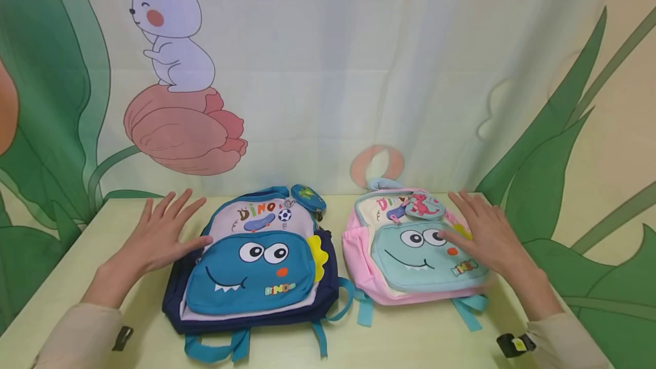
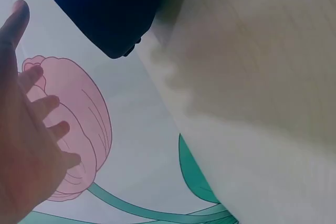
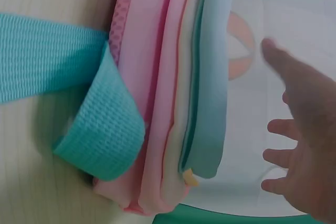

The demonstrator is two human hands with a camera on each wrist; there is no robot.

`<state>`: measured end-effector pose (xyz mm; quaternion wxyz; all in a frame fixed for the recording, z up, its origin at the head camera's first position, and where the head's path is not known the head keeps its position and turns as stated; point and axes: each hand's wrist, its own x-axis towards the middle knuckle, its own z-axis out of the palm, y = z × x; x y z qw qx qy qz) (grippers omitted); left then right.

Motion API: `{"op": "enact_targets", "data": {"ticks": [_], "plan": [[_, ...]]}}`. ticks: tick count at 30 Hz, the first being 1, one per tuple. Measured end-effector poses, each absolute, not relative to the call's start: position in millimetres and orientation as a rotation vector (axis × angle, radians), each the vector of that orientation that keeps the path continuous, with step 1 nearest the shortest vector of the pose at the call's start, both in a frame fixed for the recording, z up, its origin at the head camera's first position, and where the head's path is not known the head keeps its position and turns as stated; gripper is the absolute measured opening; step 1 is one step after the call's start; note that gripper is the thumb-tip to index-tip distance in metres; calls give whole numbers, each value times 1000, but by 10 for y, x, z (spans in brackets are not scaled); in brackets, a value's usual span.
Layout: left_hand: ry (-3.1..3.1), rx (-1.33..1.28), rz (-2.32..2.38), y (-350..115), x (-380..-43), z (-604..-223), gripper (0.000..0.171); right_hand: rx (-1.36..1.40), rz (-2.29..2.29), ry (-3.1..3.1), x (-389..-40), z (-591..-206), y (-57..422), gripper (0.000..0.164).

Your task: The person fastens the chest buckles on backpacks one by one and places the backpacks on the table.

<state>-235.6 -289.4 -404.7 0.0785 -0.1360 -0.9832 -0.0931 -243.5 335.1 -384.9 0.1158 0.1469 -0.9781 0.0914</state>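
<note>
we see blue bag point(image 1: 251, 295) and pink bag point(image 1: 425, 272) side by side on table point(image 1: 287, 352), fronts facing us (dino face grinning on each pocket). left hand point(image 1: 164, 229) hovers by blue bag's left edge, fingers straight, spread apart; left wrist view shows it clear of bag. right hand point(image 1: 484, 232) sits likewise by pink bag's right edge, fingers apart, clear of bag in right wrist view. blue charm point(image 1: 308, 198) and teal charm point(image 1: 425, 205) at bag tops. straps point(image 1: 217, 352) trail toward us. rabbit point(image 1: 179, 61) printed on backdrop point(image 1: 307, 73) behind.
</note>
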Motion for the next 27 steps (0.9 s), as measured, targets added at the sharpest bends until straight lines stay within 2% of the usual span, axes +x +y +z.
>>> {"op": "enact_targets", "data": {"ticks": [8,27], "plan": [[-2956,-472,-414,-2944,-2323,-4086,71,488,366,-2735,-2415,-3856,3179,59],[-3030,-448,-661,-3126,-2265,-4164,60,761,506,-2683,-2440,-3836,2490,48]]}}
